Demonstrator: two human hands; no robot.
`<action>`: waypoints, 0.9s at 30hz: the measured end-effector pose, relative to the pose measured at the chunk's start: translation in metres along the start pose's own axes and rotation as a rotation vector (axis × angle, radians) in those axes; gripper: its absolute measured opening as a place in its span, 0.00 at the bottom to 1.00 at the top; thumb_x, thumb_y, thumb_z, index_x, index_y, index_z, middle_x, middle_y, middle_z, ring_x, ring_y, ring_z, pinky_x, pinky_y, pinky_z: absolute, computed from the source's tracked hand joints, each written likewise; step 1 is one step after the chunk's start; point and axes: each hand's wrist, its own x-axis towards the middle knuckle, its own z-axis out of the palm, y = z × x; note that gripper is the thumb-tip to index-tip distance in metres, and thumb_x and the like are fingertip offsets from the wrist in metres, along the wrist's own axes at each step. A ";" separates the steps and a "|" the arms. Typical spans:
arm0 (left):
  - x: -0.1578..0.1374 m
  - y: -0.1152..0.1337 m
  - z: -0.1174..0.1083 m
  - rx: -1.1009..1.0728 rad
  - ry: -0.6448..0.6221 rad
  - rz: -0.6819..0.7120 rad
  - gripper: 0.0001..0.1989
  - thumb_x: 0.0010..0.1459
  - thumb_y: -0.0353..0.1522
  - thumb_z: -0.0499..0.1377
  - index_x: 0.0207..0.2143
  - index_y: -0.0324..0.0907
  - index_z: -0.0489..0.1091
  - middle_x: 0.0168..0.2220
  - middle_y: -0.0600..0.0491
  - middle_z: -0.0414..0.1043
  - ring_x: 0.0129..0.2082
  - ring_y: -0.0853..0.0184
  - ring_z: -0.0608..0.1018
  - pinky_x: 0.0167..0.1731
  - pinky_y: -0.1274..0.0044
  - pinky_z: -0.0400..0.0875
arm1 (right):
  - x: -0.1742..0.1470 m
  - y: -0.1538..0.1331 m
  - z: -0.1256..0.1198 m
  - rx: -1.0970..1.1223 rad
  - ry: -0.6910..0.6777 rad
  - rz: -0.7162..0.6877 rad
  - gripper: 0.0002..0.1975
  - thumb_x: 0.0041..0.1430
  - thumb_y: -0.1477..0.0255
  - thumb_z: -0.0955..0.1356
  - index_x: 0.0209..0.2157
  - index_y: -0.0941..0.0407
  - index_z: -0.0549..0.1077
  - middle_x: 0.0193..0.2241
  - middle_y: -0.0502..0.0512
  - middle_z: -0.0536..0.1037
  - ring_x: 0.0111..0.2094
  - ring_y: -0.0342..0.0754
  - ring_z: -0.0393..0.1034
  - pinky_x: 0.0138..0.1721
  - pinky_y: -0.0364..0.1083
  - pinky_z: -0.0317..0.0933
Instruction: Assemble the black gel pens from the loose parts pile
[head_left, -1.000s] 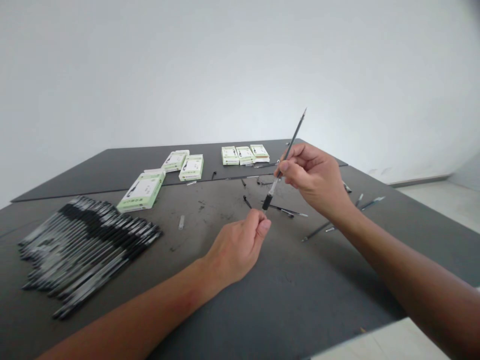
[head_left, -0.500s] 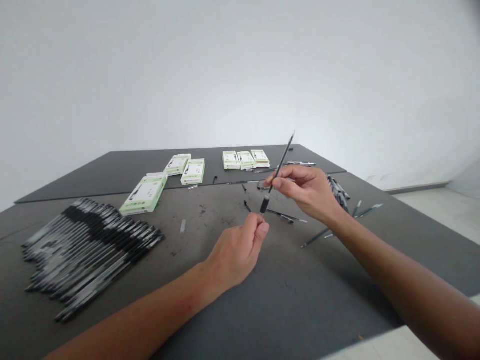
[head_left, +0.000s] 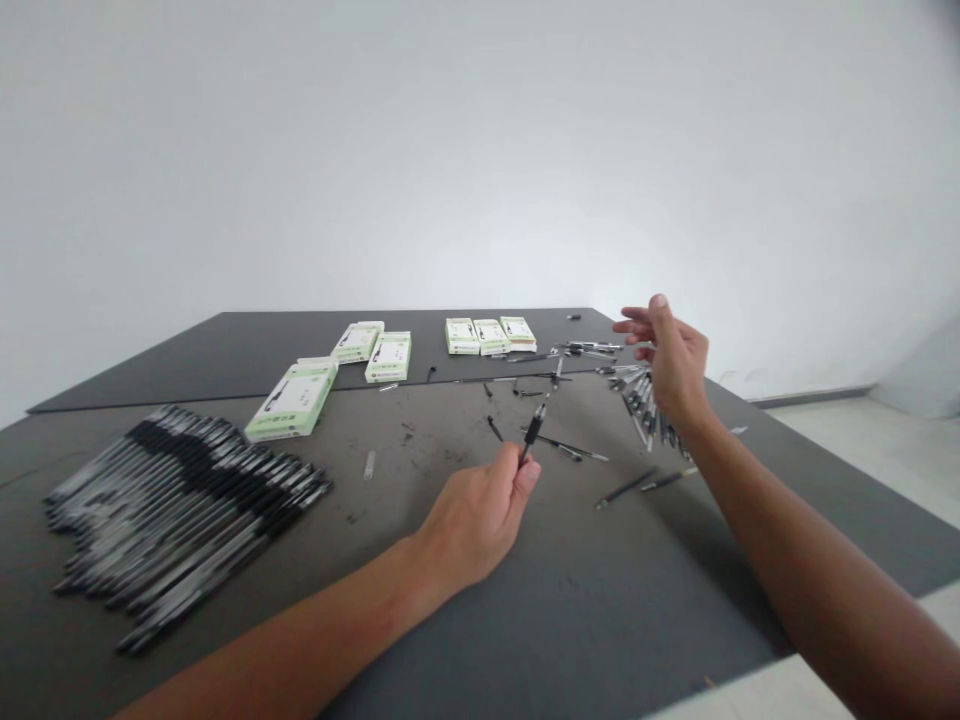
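Note:
My left hand is closed around the lower part of a black gel pen, whose dark grip and pointed tip stick up above the thumb. The rest of the pen is hidden in the fist. My right hand is raised on the right, fingers apart, with nothing seen in it. It is nearest to a pile of clear and black pen parts, which it partly covers. Loose pen pieces lie on the dark table just beyond my left hand.
Many finished-looking black pens lie side by side at the left. Green and white boxes stand behind them, with more small boxes at the back. A clear strip and two dark pen pieces lie on the table.
My right hand has let go of the thin refill and moved right and away, its fingers opening. The refill now sits inside the pen, which my left hand still holds.

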 end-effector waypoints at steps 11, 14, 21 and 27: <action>-0.001 0.001 0.001 0.150 -0.002 0.038 0.15 0.80 0.39 0.41 0.45 0.44 0.63 0.28 0.56 0.76 0.28 0.61 0.82 0.30 0.73 0.70 | 0.025 0.073 -0.046 -0.754 -0.069 0.001 0.27 0.66 0.49 0.67 0.49 0.55 0.85 0.42 0.62 0.88 0.45 0.59 0.82 0.50 0.53 0.70; -0.001 0.000 0.003 0.203 -0.004 0.060 0.16 0.80 0.40 0.40 0.45 0.44 0.63 0.32 0.53 0.79 0.32 0.58 0.85 0.32 0.72 0.73 | 0.024 0.083 -0.045 -0.808 -0.189 -0.008 0.26 0.65 0.51 0.68 0.51 0.55 0.85 0.42 0.62 0.88 0.47 0.61 0.82 0.51 0.54 0.70; 0.000 0.001 0.005 0.256 0.013 0.085 0.16 0.80 0.40 0.40 0.48 0.43 0.63 0.33 0.49 0.83 0.33 0.56 0.86 0.31 0.71 0.76 | 0.020 0.097 -0.034 -0.941 -0.432 -0.071 0.26 0.64 0.52 0.68 0.54 0.53 0.84 0.46 0.61 0.87 0.50 0.63 0.82 0.54 0.56 0.70; 0.001 0.000 0.007 0.271 0.010 0.145 0.14 0.80 0.38 0.41 0.50 0.42 0.62 0.34 0.48 0.83 0.31 0.56 0.86 0.29 0.71 0.77 | 0.051 0.114 -0.005 -1.071 -0.589 -0.124 0.23 0.64 0.53 0.68 0.51 0.50 0.86 0.48 0.60 0.87 0.50 0.63 0.81 0.51 0.55 0.70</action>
